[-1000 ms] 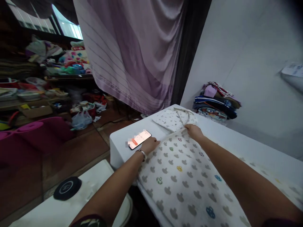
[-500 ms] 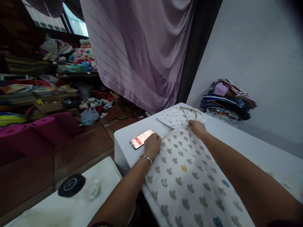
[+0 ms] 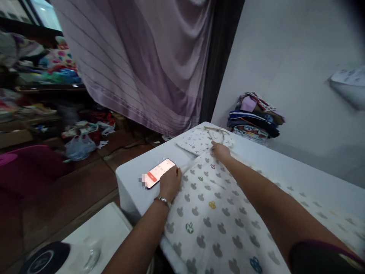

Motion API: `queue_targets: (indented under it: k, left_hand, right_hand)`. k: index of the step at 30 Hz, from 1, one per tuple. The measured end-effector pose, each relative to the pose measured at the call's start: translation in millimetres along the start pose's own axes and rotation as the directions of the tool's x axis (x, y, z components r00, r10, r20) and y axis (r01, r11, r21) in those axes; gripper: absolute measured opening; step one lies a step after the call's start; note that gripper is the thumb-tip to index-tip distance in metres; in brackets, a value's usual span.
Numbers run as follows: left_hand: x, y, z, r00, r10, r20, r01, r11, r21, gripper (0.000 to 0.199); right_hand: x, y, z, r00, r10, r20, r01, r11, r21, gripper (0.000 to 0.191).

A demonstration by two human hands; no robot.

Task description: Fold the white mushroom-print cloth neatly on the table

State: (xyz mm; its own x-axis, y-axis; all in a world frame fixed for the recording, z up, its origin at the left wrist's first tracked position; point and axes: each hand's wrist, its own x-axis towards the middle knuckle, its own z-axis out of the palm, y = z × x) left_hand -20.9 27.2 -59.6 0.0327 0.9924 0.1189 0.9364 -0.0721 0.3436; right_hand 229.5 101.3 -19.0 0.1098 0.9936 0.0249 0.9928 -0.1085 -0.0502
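Observation:
A white cloth printed with grey shapes and a few coloured ones [image 3: 211, 220] lies spread over the white table [image 3: 131, 167]. My left hand [image 3: 170, 182] grips its far left corner, fingers closed. Farther off, my right hand [image 3: 221, 152] pinches the cloth's far edge. Just beyond that edge lies a white garment with small prints and a collar [image 3: 196, 140], partly covered by the cloth and hand. A phone with a lit screen [image 3: 161, 173] rests on the table right beside my left hand.
Folded clothes [image 3: 253, 118] are stacked against the wall at the table's far right. A lower white surface at front left carries a dark round lid [image 3: 47, 258]. Behind the table hangs a purple curtain [image 3: 148, 64]. A plastic bag [image 3: 80, 146] sits on the tiled floor.
My view has turned to the right, so everything sits farther left. Both hands keep their hold on the cloth, which has barely changed shape.

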Motion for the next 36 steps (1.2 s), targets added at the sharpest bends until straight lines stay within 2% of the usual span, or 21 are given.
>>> queue_targets:
  k: [3,6,10,12,14,16,19,23,26,29,32,36]
  left_hand:
    - [0.6,0.6,-3.0,0.999,0.006,0.048,-0.007,1.0,0.028,0.031]
    - [3.4,0.7,-5.2,0.997,0.022,0.08,-0.027,0.998,0.054,0.033]
    - [7.4,-0.2,-5.5,0.995,0.02,0.095,-0.027,0.997,0.072,0.035]
    - [8.2,-0.7,-5.8,0.994,0.028,0.102,-0.035,0.997,0.068,0.037]
    - [8.3,-0.9,-7.0,0.993,0.027,0.115,-0.035,0.997,0.069,0.039]
    - [8.0,-0.5,-9.3,0.991,0.03,0.129,-0.04,0.997,0.072,0.041]
    - [8.6,0.9,-13.7,0.988,0.038,0.151,-0.052,0.994,0.091,0.046]
    - [11.8,3.7,-16.8,0.984,0.004,0.177,-0.033,0.986,0.163,0.046]
    - [13.1,6.3,-16.4,0.987,-0.02,0.162,-0.015,0.978,0.209,0.041]
    - [11.7,8.9,-15.9,0.986,-0.008,0.165,-0.026,0.978,0.207,0.038]
    - [10.7,9.6,-17.0,0.986,-0.003,0.168,-0.033,0.977,0.213,0.037]
    - [20.0,14.9,-23.5,0.978,0.022,0.206,-0.069,0.973,0.222,0.041]
  right_hand:
    - [-15.8,-0.2,2.2,0.994,-0.004,-0.105,0.01,0.998,0.058,0.053]
    - [-41.0,5.4,11.9,0.974,-0.079,-0.214,0.115,0.98,0.162,0.058]
    - [-82.3,25.3,30.2,0.944,-0.229,-0.239,0.284,0.931,0.231,0.052]
    - [-100.2,42.3,36.2,0.943,-0.24,-0.23,0.291,0.93,0.226,0.048]
    - [-113.9,63.0,37.7,0.969,-0.162,-0.188,0.2,0.958,0.205,0.044]
    - [-125.1,83.9,35.5,0.995,-0.047,-0.09,0.064,0.98,0.19,0.04]
    - [-144.2,107.0,29.7,0.996,0.081,0.027,-0.085,0.976,0.198,0.044]
    - [-186.1,120.4,27.3,0.987,0.151,-0.051,-0.136,0.966,0.221,0.051]
    - [-228.2,137.5,27.5,0.98,0.196,-0.042,-0.185,0.965,0.185,0.051]
    - [-270.2,176.0,24.4,0.945,0.325,-0.037,-0.318,0.939,0.131,0.053]
    - [-307.3,228.0,23.5,0.879,0.471,-0.078,-0.467,0.882,0.068,0.053]
    - [-341.3,281.8,40.8,0.802,0.597,-0.014,-0.597,0.802,0.011,0.056]
